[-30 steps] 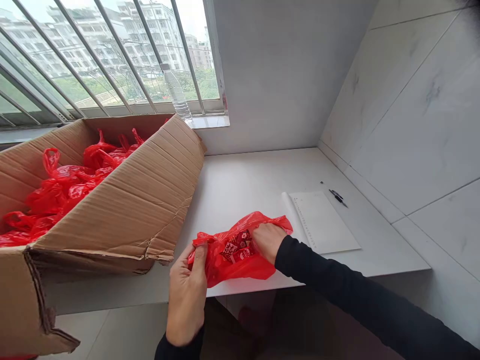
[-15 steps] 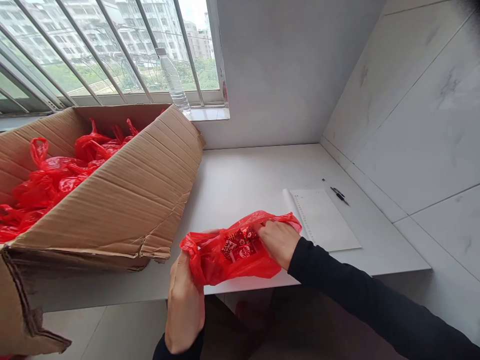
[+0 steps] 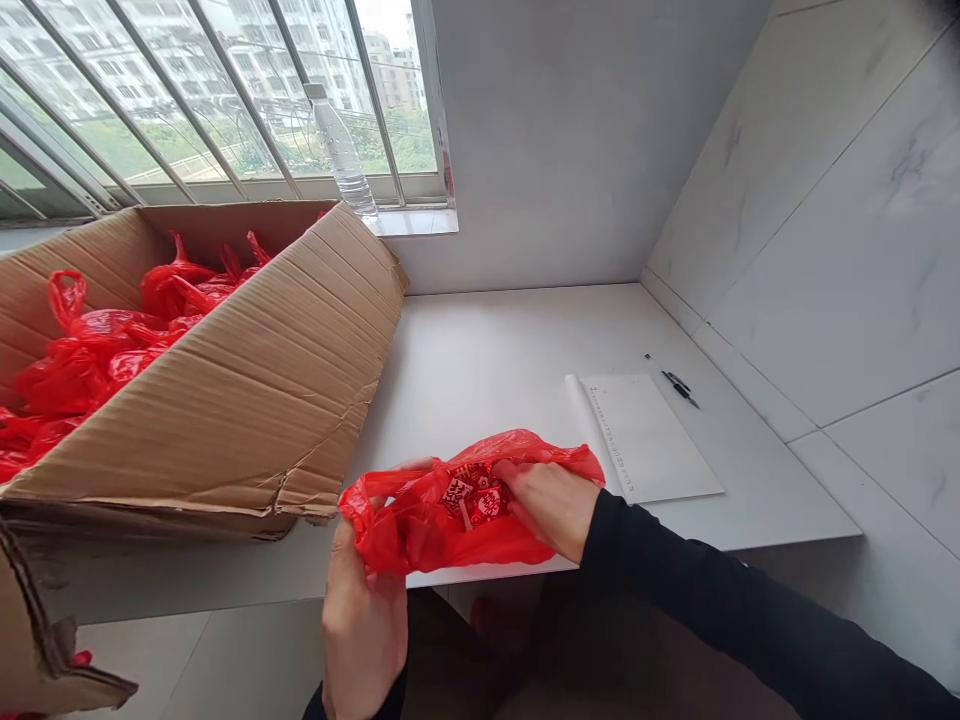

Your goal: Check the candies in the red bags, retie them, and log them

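Note:
A red plastic bag (image 3: 465, 545) lies mouth up at the table's front edge. Small red packets with white and gold print (image 3: 480, 500) show inside its opening. My left hand (image 3: 367, 600) grips the bag's left end, thumb in front and fingers behind the film. From the right, my right hand (image 3: 551, 505) reaches into the mouth, knuckles bent and fingers together beside the packets. Its fingertips are hidden among the film and packets, so what they pinch does not show.
On the left stands a large cardboard box (image 3: 247, 390) holding several tied red bags (image 3: 112, 335). An open notebook (image 3: 652, 440) and a pen (image 3: 680, 388) with its cap off lie on the white table (image 3: 480, 350). A water bottle (image 3: 341, 155) stands on the windowsill.
My left hand has shifted slightly left and down, drawing the bag's left end along. The right hand has moved a little lower at the opening, and the packets show slightly more.

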The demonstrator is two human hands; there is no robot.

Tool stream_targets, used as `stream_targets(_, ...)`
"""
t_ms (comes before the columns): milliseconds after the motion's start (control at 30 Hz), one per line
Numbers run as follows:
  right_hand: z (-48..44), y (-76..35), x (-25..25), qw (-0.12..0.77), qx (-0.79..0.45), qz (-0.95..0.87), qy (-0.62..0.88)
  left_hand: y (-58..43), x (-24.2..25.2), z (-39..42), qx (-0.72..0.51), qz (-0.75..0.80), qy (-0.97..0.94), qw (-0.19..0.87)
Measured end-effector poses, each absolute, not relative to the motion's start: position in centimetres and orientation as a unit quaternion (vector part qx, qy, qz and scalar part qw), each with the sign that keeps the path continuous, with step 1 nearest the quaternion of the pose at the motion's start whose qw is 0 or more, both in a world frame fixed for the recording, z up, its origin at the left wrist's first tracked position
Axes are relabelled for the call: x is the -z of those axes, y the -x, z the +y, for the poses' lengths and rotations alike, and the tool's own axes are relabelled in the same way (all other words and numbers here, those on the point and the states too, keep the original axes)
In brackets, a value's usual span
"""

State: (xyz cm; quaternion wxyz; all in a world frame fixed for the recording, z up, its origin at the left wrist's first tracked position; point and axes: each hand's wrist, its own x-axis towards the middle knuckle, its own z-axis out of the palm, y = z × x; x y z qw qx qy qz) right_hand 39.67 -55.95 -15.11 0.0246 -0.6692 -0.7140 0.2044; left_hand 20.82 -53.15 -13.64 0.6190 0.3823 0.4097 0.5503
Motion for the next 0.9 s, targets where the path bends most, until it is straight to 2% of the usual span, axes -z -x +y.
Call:
stream_targets(167, -56.3, -40.9, 13.9, -0.026, -0.156, -0.68, 0.716, -20.9, 13.5, -53.3, -0.543, 0.413, -0.38, 0.624)
stream_targets(333, -55.8, -41.5, 14.5, -0.04, -0.15, -0.671, 0.725, -21.0, 13.5, -53.6, -0.519, 0.397, -0.396, 0.645)
stream_targets(900, -55.6, -40.9, 15.3, 0.009, -0.117, -0.646, 0.754, -21.6, 13.6, -53.5, -0.517, 0.414, -0.404, 0.631)
